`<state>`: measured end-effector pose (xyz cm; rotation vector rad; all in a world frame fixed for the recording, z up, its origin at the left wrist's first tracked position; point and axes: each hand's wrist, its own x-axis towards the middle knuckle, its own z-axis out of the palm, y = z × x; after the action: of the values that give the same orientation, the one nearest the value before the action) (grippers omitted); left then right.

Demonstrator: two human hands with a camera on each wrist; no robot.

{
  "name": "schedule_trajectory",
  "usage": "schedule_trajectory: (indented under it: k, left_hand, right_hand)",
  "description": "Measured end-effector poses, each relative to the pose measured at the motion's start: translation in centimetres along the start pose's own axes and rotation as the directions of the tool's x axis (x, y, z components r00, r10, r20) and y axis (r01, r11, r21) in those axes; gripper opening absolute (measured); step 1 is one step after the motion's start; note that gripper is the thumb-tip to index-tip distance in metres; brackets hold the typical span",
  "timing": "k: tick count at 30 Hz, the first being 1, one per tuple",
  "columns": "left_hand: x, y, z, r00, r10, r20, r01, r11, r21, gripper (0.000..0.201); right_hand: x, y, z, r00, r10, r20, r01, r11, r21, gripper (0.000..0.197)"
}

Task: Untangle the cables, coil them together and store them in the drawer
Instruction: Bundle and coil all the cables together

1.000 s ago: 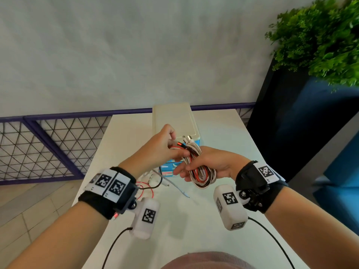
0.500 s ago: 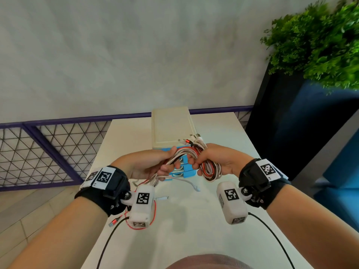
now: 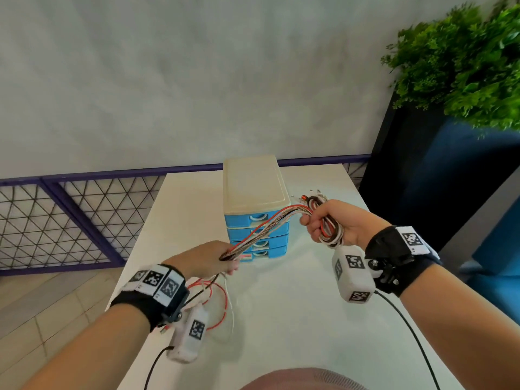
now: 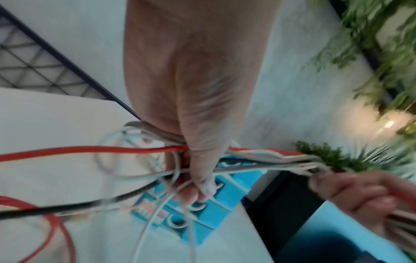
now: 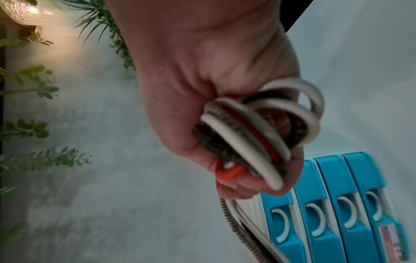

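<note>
Holding the coiled cables (image 3: 327, 229) tight in the right hand (image 3: 342, 223), the person keeps the left hand (image 3: 208, 258) closed around the straight strands so they stay taut for winding, above the bench (image 3: 281, 319), before the closed drawer unit (image 3: 254, 198).

Black wrist straps (image 3: 153, 301) with square-code tags; white camera pods (image 3: 353, 273), black leads.

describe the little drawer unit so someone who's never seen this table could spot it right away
Start at the white table that runs up to the grey wall. The drawer unit stands near its far end, between the left hand and right hand, behind the taut cables. It is the only boxy thing there: a cream top over four shut bright blue drawers with white curved handles.
</note>
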<state>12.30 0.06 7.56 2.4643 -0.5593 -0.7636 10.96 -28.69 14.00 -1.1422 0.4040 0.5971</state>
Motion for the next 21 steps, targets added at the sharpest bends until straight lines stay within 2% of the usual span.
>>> schedule_trajectory:
  k: [3,6,9,12,15,17,19,20,21]
  left_hand:
    - [0.6,-1.5,0.4,0.994,0.023,-0.110,-0.013,0.996,0.085,0.009]
    - [0.5,-2.4,0.7,0.988,-0.079,-0.134,0.110,0.965,0.240,0.009]
    - [0.3,-4.0,1.0,0.970,-0.168,-0.174,0.216,0.924,0.315,0.005]
    - [-0.3,-4.9,1.1,0.947,-0.236,-0.217,0.302,0.884,0.357,0.003]
    - [-0.4,-6.0,1.1,0.923,-0.244,-0.299,0.335,0.891,0.308,0.007]
    - [-0.1,-6.7,1.1,0.932,-0.226,-0.284,0.289,0.935,0.205,0.029]
    - [-0.1,-5.6,0.7,0.958,-0.148,-0.244,0.146,0.989,-0.025,0.059]
    - [-0.1,-4.4,0.2,0.965,-0.086,-0.249,0.051,0.989,-0.142,0.065]
    - [-0.2,-3.0,-0.3,0.960,-0.020,-0.279,-0.049,0.970,-0.236,0.060]
  right_hand:
    - [0.0,-0.1,-0.1,1.000,-0.018,0.006,0.017,0.999,0.042,0.028]
    - [0.1,-0.8,0.3,0.999,-0.053,0.008,0.052,0.992,0.112,0.024]
    - [-0.2,-1.6,0.4,0.996,-0.085,-0.009,0.086,0.989,0.124,0.023]
    - [-0.3,-2.0,0.5,0.993,-0.121,-0.005,0.121,0.982,0.142,0.028]
    - [-0.2,-2.2,0.9,0.992,-0.127,-0.011,0.127,0.985,0.114,0.023]
    - [-0.1,-2.1,1.4,0.993,-0.120,-0.012,0.121,0.993,0.016,0.021]
    - [-0.1,-1.9,2.0,0.995,-0.098,0.014,0.099,0.986,-0.133,0.019]
    - [-0.1,-1.7,2.5,0.997,-0.069,0.034,0.075,0.971,-0.227,0.018]
    - [-0.1,-1.5,3.0,0.998,-0.028,0.060,0.047,0.945,-0.324,0.016]
